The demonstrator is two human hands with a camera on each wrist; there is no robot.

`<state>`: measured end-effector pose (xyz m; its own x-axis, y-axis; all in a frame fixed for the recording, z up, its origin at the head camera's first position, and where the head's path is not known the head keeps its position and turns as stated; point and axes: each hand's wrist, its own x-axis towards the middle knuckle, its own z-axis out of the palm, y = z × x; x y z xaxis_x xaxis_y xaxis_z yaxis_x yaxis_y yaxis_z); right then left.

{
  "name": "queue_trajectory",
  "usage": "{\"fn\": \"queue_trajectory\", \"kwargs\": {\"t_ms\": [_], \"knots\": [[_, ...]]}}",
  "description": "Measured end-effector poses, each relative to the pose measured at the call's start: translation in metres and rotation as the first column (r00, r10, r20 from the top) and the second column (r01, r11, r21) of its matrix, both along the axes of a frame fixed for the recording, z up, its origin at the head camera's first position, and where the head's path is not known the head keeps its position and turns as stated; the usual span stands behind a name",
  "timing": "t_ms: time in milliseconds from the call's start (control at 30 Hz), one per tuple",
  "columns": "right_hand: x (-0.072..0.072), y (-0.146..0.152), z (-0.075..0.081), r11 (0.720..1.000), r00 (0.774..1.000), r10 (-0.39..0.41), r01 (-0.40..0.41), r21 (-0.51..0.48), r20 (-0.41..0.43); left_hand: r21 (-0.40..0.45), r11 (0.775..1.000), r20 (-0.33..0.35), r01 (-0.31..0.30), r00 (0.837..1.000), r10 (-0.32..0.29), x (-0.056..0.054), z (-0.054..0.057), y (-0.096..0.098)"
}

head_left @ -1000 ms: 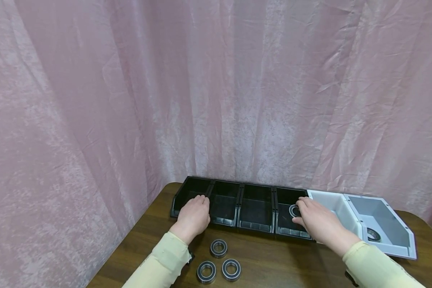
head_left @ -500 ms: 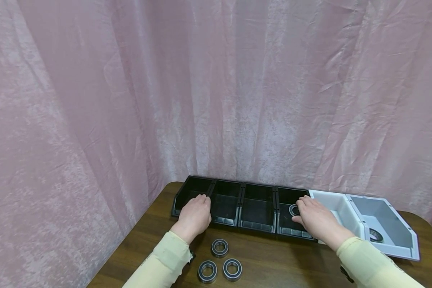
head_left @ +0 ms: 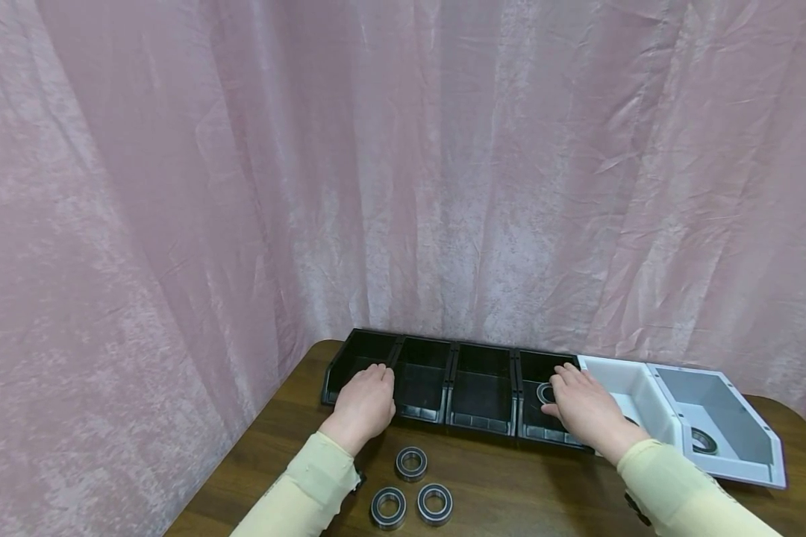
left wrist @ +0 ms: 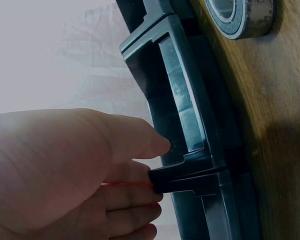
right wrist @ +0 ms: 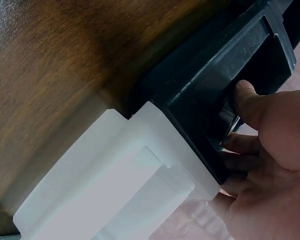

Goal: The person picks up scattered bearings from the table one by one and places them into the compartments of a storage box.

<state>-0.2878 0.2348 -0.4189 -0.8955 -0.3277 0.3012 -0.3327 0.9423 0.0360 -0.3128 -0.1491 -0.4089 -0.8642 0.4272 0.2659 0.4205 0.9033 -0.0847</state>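
My left hand [head_left: 361,403] rests at the divider between the two leftmost black bins [left wrist: 192,90], with its thumb on one side and its fingers on the other. Its fingers hold nothing. Over at the rightmost black bin [head_left: 544,426], my right hand [head_left: 586,406] reaches in and pinches a ball bearing [head_left: 544,393] between thumb and fingers; only the ring's edge shows in the right wrist view. Three more bearings lie flat on the table: one [head_left: 411,463] farther back, two [head_left: 388,508] nearer the front.
A white bin [head_left: 651,406] and a grey bin [head_left: 745,468] continue the row on the right. A bearing [head_left: 704,441] lies in the grey bin, and the edge of another [head_left: 630,421] shows in the white one. Pink curtains [head_left: 403,164] hang behind the wooden table [head_left: 504,492].
My right hand has shifted slightly left with the bearing inside the bin, uncovering a bearing's edge in the white bin. The left hand has stayed put. The head view has shifted slightly.
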Motion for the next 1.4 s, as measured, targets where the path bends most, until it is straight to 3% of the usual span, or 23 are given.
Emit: {"fn": "queue_trajectory", "kwargs": {"t_ms": [733, 1400], "knots": [[-0.006, -0.004, -0.016, 1.0, 0.998, -0.01, 0.01, 0.005, -0.066, 0.001, 1.0, -0.007, 0.0, 1.0, 0.0, 0.0, 0.0, 0.0], [-0.007, -0.009, -0.013, 0.994, 0.998, -0.07, 0.07, 0.081, -0.004, -0.009, 1.0, -0.019, 0.009, 1.0, -0.009, -0.001, 0.0, 0.001]]}}
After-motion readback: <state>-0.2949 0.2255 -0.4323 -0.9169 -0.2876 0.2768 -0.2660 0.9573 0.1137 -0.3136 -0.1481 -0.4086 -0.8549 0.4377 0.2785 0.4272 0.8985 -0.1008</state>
